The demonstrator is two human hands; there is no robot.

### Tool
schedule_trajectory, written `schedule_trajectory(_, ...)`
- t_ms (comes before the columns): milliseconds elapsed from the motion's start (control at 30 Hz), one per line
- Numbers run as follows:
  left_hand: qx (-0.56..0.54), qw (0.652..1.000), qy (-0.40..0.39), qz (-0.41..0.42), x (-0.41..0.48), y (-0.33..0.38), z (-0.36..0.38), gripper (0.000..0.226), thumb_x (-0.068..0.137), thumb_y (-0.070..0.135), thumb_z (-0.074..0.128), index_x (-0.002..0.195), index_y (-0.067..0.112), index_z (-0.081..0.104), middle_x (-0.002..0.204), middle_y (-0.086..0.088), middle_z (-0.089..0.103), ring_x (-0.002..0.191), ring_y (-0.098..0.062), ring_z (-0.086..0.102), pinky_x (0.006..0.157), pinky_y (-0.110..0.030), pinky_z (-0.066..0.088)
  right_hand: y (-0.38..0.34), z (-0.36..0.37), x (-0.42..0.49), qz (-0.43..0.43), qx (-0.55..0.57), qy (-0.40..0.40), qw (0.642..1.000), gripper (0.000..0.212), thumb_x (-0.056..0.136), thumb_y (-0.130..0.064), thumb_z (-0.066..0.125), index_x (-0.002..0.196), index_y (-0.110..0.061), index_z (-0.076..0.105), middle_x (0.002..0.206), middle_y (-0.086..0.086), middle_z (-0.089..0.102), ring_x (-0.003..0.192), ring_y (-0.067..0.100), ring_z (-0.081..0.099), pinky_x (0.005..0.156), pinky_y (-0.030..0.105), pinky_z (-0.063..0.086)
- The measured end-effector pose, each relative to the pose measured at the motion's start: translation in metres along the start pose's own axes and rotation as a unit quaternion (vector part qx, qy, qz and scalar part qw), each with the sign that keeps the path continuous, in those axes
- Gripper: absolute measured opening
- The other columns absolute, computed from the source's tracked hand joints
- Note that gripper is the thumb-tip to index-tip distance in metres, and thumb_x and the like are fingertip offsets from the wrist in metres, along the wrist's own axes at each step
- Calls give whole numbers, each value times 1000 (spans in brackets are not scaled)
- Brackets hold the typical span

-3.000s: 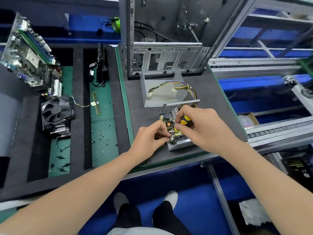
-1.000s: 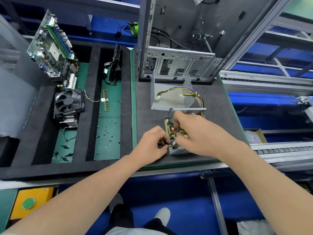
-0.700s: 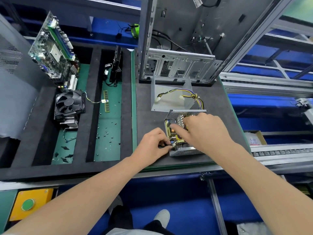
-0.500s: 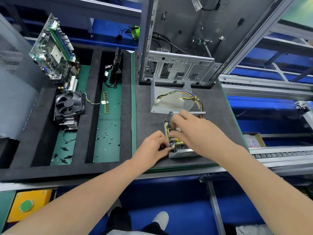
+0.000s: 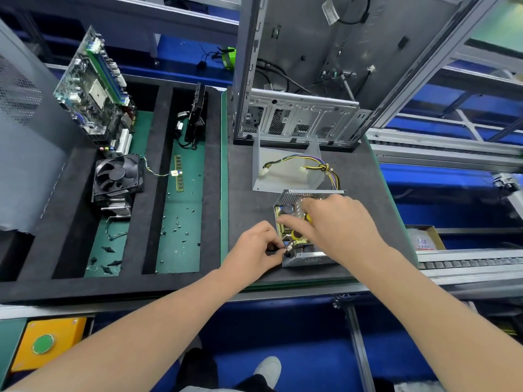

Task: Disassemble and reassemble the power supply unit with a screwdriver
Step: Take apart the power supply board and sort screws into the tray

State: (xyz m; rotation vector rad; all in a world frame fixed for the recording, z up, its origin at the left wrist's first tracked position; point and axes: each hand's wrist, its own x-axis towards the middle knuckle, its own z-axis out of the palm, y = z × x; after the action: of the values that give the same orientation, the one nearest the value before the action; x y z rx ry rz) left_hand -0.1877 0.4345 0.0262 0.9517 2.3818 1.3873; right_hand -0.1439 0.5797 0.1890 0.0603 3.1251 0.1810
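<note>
Screwdriver (image 5: 308, 218): yellow handle sliver only, rest hidden inside gripping right hand (image 5: 339, 226). Power supply unit (image 5: 286, 208): 3 o'clock half covered. Left hand (image 5: 254, 247): pinched small part (image 5: 285, 248), unidentifiable.

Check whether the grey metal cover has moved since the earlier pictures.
No. The metal cover still stands directly in front of the computer case; only the camera view shifted.

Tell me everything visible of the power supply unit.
The power supply unit is an open grey metal box, perforated walls, circuit board with yellow and black parts exposed. It sits flat on the dark mat. The left hand pinches its near-left corner; the right hand, gripping a yellow screwdriver, covers its middle.
</note>
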Motion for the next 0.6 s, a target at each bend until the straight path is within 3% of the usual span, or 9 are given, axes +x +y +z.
schedule_trajectory(67,-3,1000,-4,-7,0,0,0,11,83,7,80,86,15,74,91,10,54,74,0,54,74,-5,40,-5,-2,0,-7,-5,64,998,58,90,-71,57,59,-23,52,52,9,54,54,39,63,52,31,27)
schedule_trajectory(100,-3,1000,-6,-9,0,0,1,11,83,7,80,86,16,73,90,12,52,75,2,54,73,-5,39,-7,-4,1,-22,-15,45,999,54,92,-71,48,64,-25,52,64,9,60,59,38,65,53,31,28)
schedule_trajectory(167,-2,1000,-10,-12,0,0,2,11,85,8,79,86,17,71,88,16,48,76,1,53,73,-8,41,-2,-3,0,-105,-71,-20,992,57,95,-68,19,96,-26,58,105,2,58,78,34,68,57,34,37)
schedule_trajectory(200,0,1000,-13,-15,0,0,2,11,86,10,78,87,18,70,88,17,47,76,0,54,73,-9,42,2,-4,-1,-152,-73,-48,985,57,98,-63,15,110,-25,56,117,-1,51,80,31,66,60,36,44)
schedule_trajectory(267,1,1000,-17,-17,0,0,1,13,87,11,78,87,21,68,89,17,47,76,0,54,72,-9,42,10,-9,-2,-212,22,-97,972,35,106,-45,32,117,-21,55,125,-1,45,82,27,62,68,42,52)
schedule_trajectory(300,2,1000,-18,-17,0,0,1,14,87,12,78,86,22,68,91,16,49,77,1,54,72,-7,41,14,-10,-3,-226,45,-117,966,20,106,-31,43,116,-20,57,125,-2,45,85,27,61,70,44,52)
schedule_trajectory(367,5,1000,-16,-12,0,0,0,12,87,13,79,87,21,71,93,14,52,78,4,55,72,-5,40,18,-10,-3,-212,56,-130,967,17,102,-14,55,117,-21,58,120,-3,49,88,28,63,71,44,52)
schedule_trajectory(500,3,1000,-1,6,0,0,0,9,84,10,81,85,16,75,92,10,56,76,-1,56,73,-7,43,16,-10,1,-165,72,-92,979,22,103,-40,57,114,-21,57,91,-1,64,88,30,65,69,43,52)
schedule_trajectory(600,-5,1000,11,10,1,-1,1,8,83,10,82,84,15,76,91,10,58,78,-6,59,74,-16,49,12,-3,4,-73,74,-91,990,33,99,-56,57,100,-23,51,65,-3,45,81,35,62,58,39,44)
